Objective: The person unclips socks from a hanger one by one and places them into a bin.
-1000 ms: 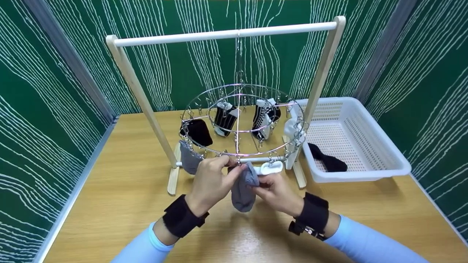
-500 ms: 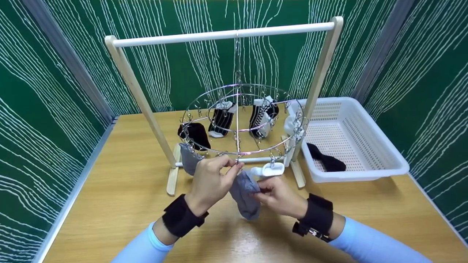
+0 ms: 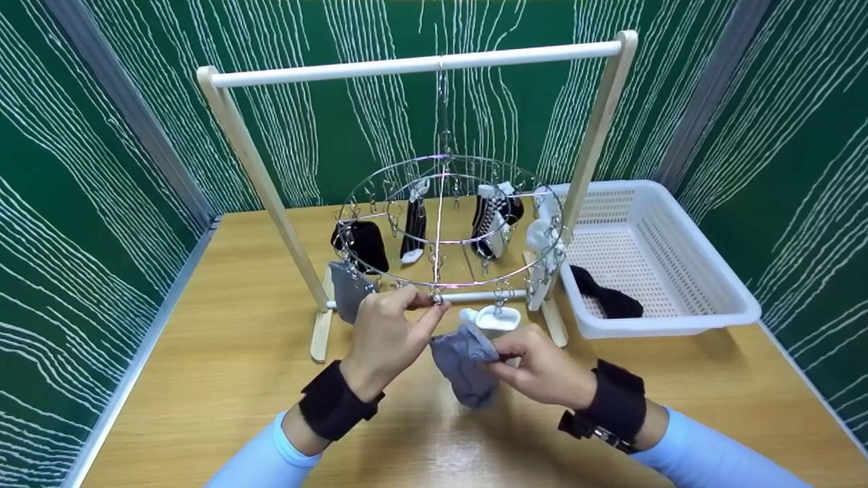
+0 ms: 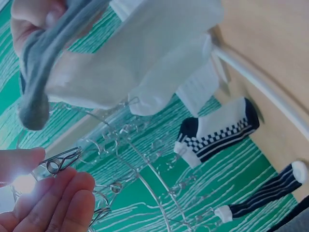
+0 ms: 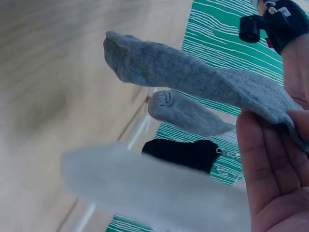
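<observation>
My left hand (image 3: 390, 332) pinches a metal clip (image 4: 60, 161) at the front of the round wire hanger (image 3: 468, 281). No cloth sits in that clip. My right hand (image 3: 542, 362) holds a grey sock (image 3: 464, 359) by its cuff, just right of the left fingertips and below the ring. In the right wrist view the grey sock (image 5: 169, 67) stretches out from between thumb and fingers. Beside it a white sock (image 3: 498, 318) hangs from a clip. A second grey sock (image 3: 349, 291) and a black sock (image 3: 363, 245) hang at the ring's left.
Striped socks (image 3: 413, 234), checkered socks (image 3: 489, 220) and white socks (image 3: 539, 237) hang farther round the ring. A wooden stand with a white bar (image 3: 325, 71) carries the hanger. To the right, a white basket (image 3: 705, 271) contains a black sock (image 3: 607, 293).
The right hand has drawn the grey sock right and slightly down, away from the left fingertips and the clip. The left hand stays at the ring's front. The hanging socks sway a little.
</observation>
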Demonstrator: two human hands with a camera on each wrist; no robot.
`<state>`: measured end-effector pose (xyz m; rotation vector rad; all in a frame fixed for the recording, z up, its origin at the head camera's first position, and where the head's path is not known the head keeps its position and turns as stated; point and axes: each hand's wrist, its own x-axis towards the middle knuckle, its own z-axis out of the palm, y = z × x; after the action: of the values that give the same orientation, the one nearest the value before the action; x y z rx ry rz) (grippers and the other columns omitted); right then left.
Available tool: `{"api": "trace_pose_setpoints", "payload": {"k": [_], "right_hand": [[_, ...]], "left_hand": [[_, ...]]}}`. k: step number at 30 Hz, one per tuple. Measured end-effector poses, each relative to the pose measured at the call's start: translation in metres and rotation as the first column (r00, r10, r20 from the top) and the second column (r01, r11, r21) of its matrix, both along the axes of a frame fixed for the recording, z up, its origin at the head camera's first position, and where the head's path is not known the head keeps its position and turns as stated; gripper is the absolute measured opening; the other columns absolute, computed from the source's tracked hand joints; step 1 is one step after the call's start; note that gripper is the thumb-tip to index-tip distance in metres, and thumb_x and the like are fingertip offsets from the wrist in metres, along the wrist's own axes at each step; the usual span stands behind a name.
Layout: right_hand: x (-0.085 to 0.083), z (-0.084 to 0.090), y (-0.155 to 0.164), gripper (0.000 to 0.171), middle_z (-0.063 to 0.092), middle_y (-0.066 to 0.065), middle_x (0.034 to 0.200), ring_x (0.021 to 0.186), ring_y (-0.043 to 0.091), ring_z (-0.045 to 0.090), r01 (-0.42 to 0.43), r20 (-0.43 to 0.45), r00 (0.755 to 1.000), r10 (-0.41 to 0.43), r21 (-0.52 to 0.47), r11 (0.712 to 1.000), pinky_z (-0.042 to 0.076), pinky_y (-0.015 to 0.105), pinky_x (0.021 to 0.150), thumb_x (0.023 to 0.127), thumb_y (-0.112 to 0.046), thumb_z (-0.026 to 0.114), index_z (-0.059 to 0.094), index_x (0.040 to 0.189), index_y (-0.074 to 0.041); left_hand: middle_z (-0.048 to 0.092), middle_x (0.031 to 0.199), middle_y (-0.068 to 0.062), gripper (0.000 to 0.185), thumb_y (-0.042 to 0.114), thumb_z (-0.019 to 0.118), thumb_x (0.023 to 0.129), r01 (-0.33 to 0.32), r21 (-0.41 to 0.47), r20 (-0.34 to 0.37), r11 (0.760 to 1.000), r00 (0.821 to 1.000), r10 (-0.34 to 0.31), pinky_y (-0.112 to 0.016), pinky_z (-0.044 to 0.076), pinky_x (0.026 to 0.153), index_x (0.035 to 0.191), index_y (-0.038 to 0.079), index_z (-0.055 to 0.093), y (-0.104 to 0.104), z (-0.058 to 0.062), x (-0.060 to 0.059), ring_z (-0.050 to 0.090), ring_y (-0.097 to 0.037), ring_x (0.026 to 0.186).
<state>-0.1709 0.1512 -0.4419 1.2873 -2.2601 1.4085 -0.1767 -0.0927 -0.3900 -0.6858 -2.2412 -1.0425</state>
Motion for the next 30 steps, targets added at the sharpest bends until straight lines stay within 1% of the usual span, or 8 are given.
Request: {"api": "trace_pose_setpoints", "payload": {"k": [3, 7, 12, 16, 19, 24, 26, 30], "right_hand": [[0.0, 0.008, 0.004, 0.021, 0.08, 0.01, 0.076, 0.068, 0.007, 0.07, -0.005, -0.032, 0.999, 0.004, -0.024, 1.0, 0.059, 0.018, 0.063, 0.084, 0.018, 0.074, 0.08, 0.085, -0.002], [0.001, 0.018, 0.011, 0.024, 0.082, 0.014, 0.081, 0.068, 0.018, 0.077, -0.025, -0.07, 0.997, 0.021, -0.06, 0.998, 0.062, 0.019, 0.067, 0.082, 0.022, 0.072, 0.08, 0.087, 0.0], [-0.002, 0.03, 0.021, 0.025, 0.079, 0.018, 0.078, 0.064, 0.022, 0.076, -0.069, -0.114, 0.992, 0.055, -0.12, 0.99, 0.063, 0.02, 0.067, 0.08, 0.027, 0.07, 0.078, 0.086, 0.004], [-0.005, 0.038, 0.032, 0.025, 0.077, 0.02, 0.076, 0.062, 0.02, 0.074, -0.078, -0.142, 0.988, 0.056, -0.16, 0.984, 0.062, 0.019, 0.066, 0.078, 0.028, 0.069, 0.077, 0.087, 0.006], [-0.008, 0.044, 0.042, 0.026, 0.074, 0.019, 0.071, 0.059, 0.013, 0.069, -0.076, -0.143, 0.988, 0.05, -0.189, 0.979, 0.059, 0.017, 0.058, 0.077, 0.029, 0.068, 0.077, 0.088, 0.008], [-0.012, 0.053, 0.06, 0.031, 0.075, 0.02, 0.073, 0.067, 0.001, 0.07, -0.038, -0.127, 0.992, 0.009, -0.222, 0.974, 0.058, 0.014, 0.061, 0.076, 0.031, 0.064, 0.079, 0.088, 0.007], [-0.014, 0.056, 0.068, 0.034, 0.076, 0.015, 0.073, 0.062, 0.0, 0.066, -0.012, -0.123, 0.992, -0.017, -0.232, 0.973, 0.054, 0.012, 0.057, 0.076, 0.032, 0.063, 0.08, 0.089, 0.006], [-0.019, 0.062, 0.082, 0.043, 0.075, 0.0, 0.073, 0.045, 0.006, 0.045, 0.005, -0.097, 0.995, -0.035, -0.292, 0.956, 0.034, 0.017, 0.038, 0.075, 0.036, 0.06, 0.082, 0.093, 0.004]], "left_hand": [[0.083, 0.086, -0.01, 0.015, 0.01, 0.089, 0.089, -0.005, 0.009, 0.017, 1.0, 1.0, 0.004, -0.039, 0.067, 0.074, 0.086, 0.003, 0.077, -0.001, 0.001, 0.001, 0.082, -0.023, 0.079], [0.083, 0.085, -0.008, 0.014, 0.011, 0.089, 0.089, -0.009, 0.02, 0.034, 1.0, 0.999, 0.008, -0.038, 0.066, 0.074, 0.085, 0.004, 0.078, -0.002, 0.0, 0.001, 0.081, -0.021, 0.078], [0.083, 0.085, -0.008, 0.014, 0.013, 0.089, 0.089, -0.013, 0.021, 0.033, 1.0, 0.999, 0.013, -0.039, 0.066, 0.074, 0.086, 0.005, 0.078, -0.004, -0.001, 0.001, 0.081, -0.021, 0.078], [0.083, 0.086, -0.008, 0.015, 0.014, 0.09, 0.089, -0.018, 0.016, 0.028, 1.0, 0.999, 0.017, -0.039, 0.066, 0.074, 0.086, 0.005, 0.078, -0.005, 0.0, 0.001, 0.081, -0.021, 0.078], [0.083, 0.086, -0.008, 0.015, 0.015, 0.09, 0.089, -0.022, 0.014, 0.033, 1.0, 0.999, 0.022, -0.039, 0.066, 0.074, 0.086, 0.005, 0.078, -0.006, 0.001, 0.002, 0.081, -0.021, 0.079], [0.083, 0.088, -0.009, 0.015, 0.013, 0.089, 0.09, -0.01, 0.023, 0.049, 1.0, 0.999, 0.009, -0.039, 0.067, 0.076, 0.087, 0.004, 0.078, -0.007, 0.0, 0.001, 0.081, -0.023, 0.08], [0.083, 0.088, -0.01, 0.015, 0.013, 0.089, 0.09, -0.008, 0.023, 0.052, 1.0, 0.999, 0.007, -0.039, 0.067, 0.076, 0.088, 0.003, 0.078, -0.007, 0.0, 0.001, 0.082, -0.024, 0.08], [0.083, 0.088, -0.01, 0.016, 0.014, 0.09, 0.09, -0.012, 0.018, 0.049, 1.0, 0.999, 0.011, -0.039, 0.067, 0.077, 0.088, 0.003, 0.078, -0.007, 0.0, 0.001, 0.082, -0.023, 0.081]]}}
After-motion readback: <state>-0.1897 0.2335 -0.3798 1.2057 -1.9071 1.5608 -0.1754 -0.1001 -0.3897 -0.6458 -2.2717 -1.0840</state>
